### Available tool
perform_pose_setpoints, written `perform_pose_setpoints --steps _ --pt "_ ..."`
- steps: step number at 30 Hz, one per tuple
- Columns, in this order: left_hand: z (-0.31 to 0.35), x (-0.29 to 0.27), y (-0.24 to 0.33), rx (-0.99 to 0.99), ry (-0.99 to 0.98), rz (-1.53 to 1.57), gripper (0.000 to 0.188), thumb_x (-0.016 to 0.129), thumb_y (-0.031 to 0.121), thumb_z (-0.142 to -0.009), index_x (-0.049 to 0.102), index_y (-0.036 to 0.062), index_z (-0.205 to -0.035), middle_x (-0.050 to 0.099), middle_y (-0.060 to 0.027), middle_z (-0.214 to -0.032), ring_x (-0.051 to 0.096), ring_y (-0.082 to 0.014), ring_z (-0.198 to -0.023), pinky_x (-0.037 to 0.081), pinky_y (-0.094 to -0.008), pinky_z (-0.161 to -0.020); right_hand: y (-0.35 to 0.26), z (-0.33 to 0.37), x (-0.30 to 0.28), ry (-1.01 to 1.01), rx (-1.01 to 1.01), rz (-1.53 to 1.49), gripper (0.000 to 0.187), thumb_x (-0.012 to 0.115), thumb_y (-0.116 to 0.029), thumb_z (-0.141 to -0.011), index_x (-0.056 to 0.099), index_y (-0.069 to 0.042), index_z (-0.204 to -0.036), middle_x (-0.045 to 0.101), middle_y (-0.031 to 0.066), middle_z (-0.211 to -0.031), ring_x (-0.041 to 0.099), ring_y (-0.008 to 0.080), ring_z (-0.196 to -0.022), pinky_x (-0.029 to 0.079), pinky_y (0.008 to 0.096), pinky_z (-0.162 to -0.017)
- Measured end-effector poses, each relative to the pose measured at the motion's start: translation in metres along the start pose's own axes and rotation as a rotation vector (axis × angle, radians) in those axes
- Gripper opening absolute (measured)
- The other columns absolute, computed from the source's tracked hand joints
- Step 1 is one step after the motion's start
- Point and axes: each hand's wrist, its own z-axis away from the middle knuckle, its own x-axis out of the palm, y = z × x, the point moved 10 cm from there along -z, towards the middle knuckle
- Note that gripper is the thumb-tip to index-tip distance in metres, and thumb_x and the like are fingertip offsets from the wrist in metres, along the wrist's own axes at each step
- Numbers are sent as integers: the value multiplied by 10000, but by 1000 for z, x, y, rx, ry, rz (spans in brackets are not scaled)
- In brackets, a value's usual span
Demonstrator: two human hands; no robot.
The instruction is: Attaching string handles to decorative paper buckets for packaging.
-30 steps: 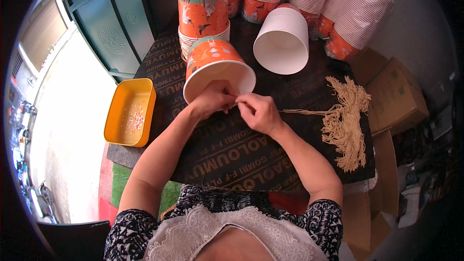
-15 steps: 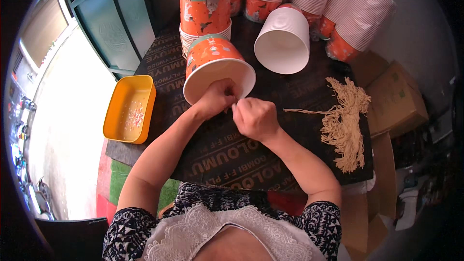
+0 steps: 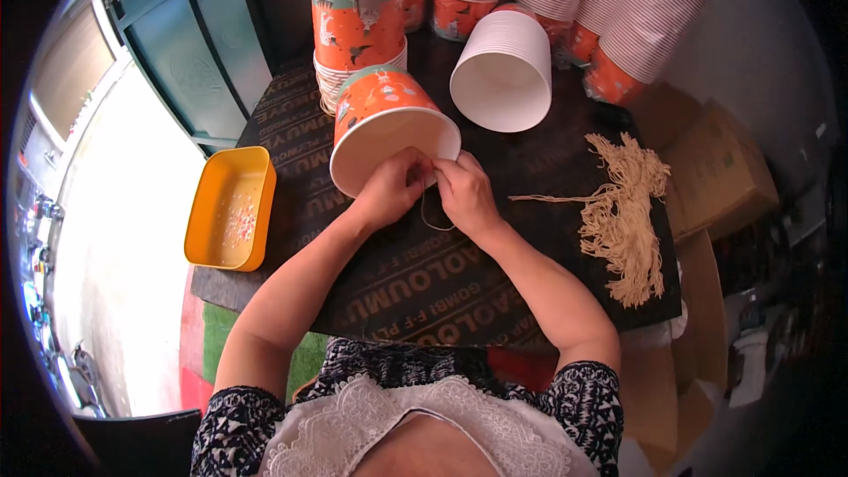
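An orange paper bucket (image 3: 382, 99) with a white inside lies tilted on the table, its mouth toward me. At the lower right of its rim both my hands meet, fingers pinched. My left hand (image 3: 395, 187) reaches partly into the mouth, its thumb and fingers closed. Close beside it, my right hand (image 3: 466, 194) pinches at the rim. A thin string (image 3: 426, 216) hangs in a loop between the two hands; its ends are hidden by my fingers. To the right lies a bundle of beige strings (image 3: 625, 221), one strand stretching out toward my right hand.
Left on the table edge is a yellow plastic tub (image 3: 231, 212) with small pale and red bits. Behind stand a stack of upside-down buckets (image 3: 358, 31), a white nested stack on its side (image 3: 502, 79) and several wrapped stacks (image 3: 649, 22). Cardboard boxes (image 3: 720, 177) stand at right.
My right hand has turned and moved up to the bucket's rim, its fist loosened into a pinch. A loop of string now shows below the hands. The view has shifted slightly.
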Motion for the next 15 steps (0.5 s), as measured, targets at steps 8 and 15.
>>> perform_pose_setpoints --steps 8,15 --pt "8 8 31 315 86 -408 177 574 43 -831 544 5 -1001 596 -231 -926 594 -429 -851 499 -463 -717 18 -1 2 19 136 -123 224 561 34 -776 658 -6 -975 614 207 -939 590 391 -914 491 449 -792" --pt "10 13 33 276 42 -702 183 528 35 -812 514 -19 -986 580 -238 -905 599 -405 -859 510 -465 -720 19 0 0 50 115 -135 205 570 35 -779 669 2 -956 622 215 -938 595 395 -924 493 443 -802"
